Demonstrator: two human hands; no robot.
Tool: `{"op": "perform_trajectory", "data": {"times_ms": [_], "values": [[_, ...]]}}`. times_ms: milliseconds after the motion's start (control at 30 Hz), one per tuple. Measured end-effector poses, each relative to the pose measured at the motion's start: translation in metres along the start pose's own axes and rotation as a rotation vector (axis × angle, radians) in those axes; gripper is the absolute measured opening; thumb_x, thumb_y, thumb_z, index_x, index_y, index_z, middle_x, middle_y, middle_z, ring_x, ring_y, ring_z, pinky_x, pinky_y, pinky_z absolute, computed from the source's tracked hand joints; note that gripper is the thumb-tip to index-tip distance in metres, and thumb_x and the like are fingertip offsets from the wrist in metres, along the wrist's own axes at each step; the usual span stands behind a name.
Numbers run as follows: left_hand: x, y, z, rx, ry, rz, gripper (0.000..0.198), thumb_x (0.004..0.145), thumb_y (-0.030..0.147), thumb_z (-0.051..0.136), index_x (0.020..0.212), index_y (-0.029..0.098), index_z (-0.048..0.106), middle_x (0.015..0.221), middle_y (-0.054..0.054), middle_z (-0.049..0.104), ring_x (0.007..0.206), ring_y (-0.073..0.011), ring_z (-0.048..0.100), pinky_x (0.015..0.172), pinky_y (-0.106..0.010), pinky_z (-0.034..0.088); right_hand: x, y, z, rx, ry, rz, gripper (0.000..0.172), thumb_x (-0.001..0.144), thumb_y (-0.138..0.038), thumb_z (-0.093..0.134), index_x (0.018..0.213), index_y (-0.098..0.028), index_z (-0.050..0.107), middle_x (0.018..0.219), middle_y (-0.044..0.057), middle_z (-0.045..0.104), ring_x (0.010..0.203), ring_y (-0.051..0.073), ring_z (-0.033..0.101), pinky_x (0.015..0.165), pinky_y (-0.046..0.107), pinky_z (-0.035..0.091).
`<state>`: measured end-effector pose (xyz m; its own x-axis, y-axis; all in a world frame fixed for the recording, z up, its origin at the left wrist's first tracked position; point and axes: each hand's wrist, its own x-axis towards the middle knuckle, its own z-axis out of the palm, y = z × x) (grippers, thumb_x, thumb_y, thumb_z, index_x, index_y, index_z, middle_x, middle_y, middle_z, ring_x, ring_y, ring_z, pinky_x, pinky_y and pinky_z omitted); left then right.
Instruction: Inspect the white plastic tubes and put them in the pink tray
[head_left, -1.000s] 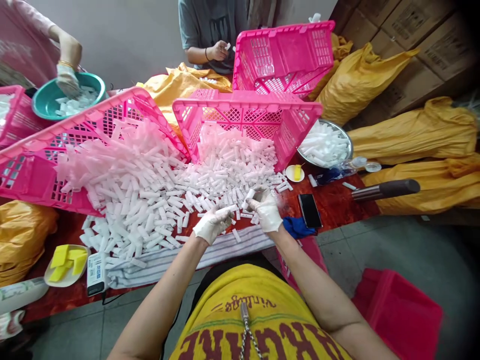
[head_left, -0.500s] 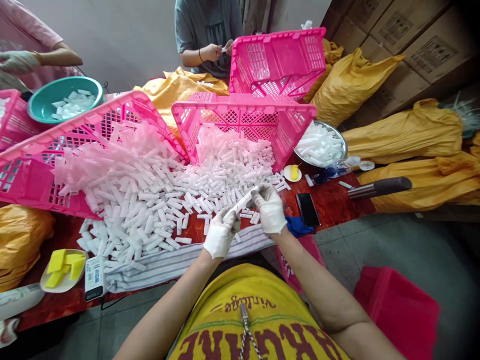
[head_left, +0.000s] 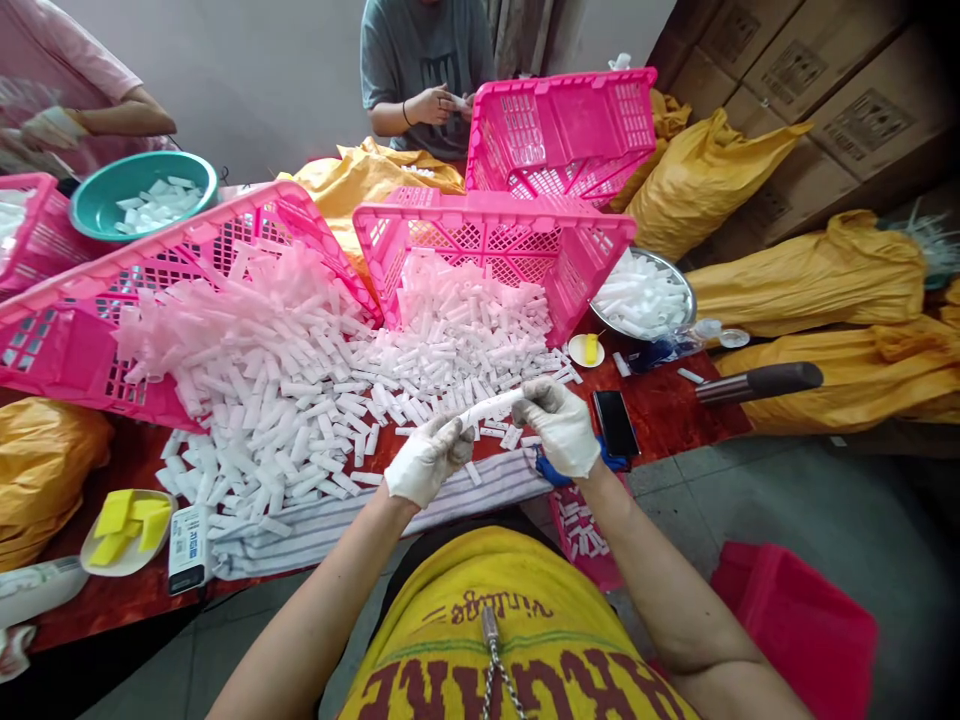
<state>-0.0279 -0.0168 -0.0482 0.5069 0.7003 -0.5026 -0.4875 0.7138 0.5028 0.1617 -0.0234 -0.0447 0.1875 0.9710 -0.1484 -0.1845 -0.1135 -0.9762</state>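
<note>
Both my hands wear white gloves. My left hand and my right hand each pinch one end of a white plastic tube, held level just above the table's near edge. A big heap of the same white tubes spills toward me from two tipped pink baskets, one on the left and one in the middle. A striped cloth lies under my hands.
A black phone and blue rag lie right of my hands. Further right are a metal bowl of tubes and a dark-handled tool. Yellow sacks, cartons, a teal bowl, yellow sponges and two other seated people surround the table. A pink bin of tubes sits by my knee.
My hands came together with separate pieces, and now hold a single long tube between them, lifted slightly and drawn toward me. The view shifted a little.
</note>
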Motion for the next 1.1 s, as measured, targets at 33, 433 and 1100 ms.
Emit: {"op": "perform_trajectory", "data": {"times_ms": [33,433,1100], "values": [[-0.003,0.002,-0.001,-0.033,-0.054,-0.102,0.032,0.069,0.027,0.073,0.089,0.01,0.055,0.069,0.001,0.045,0.05,-0.0026,0.035,0.047,-0.016,0.03,0.001,-0.004,-0.003,-0.003,-0.07,0.011,0.025,0.066,-0.036,0.071,0.075,-0.019,0.055,0.061,-0.004,0.054,0.054,0.009,0.051,0.053,0.023,0.045],[-0.008,-0.026,0.022,0.612,0.333,0.422,0.034,0.074,0.036,0.066,0.102,0.019,0.058,0.074,-0.001,0.058,0.061,-0.0119,0.051,0.057,-0.023,0.04,0.008,-0.003,0.003,0.033,-0.134,0.071,0.027,0.072,-0.041,0.067,0.078,-0.018,0.055,0.058,-0.004,0.055,0.052,0.01,0.053,0.053,0.024,0.047],[0.006,-0.017,0.022,-0.024,-0.214,-0.292,0.036,0.077,0.045,0.061,0.086,0.011,0.056,0.052,0.011,0.015,0.038,-0.0013,0.006,0.038,-0.016,0.015,-0.004,0.005,-0.016,-0.047,-0.174,0.071,0.022,0.07,-0.037,0.069,0.079,-0.019,0.06,0.071,-0.002,0.056,0.064,0.009,0.052,0.061,0.022,0.046]]}}
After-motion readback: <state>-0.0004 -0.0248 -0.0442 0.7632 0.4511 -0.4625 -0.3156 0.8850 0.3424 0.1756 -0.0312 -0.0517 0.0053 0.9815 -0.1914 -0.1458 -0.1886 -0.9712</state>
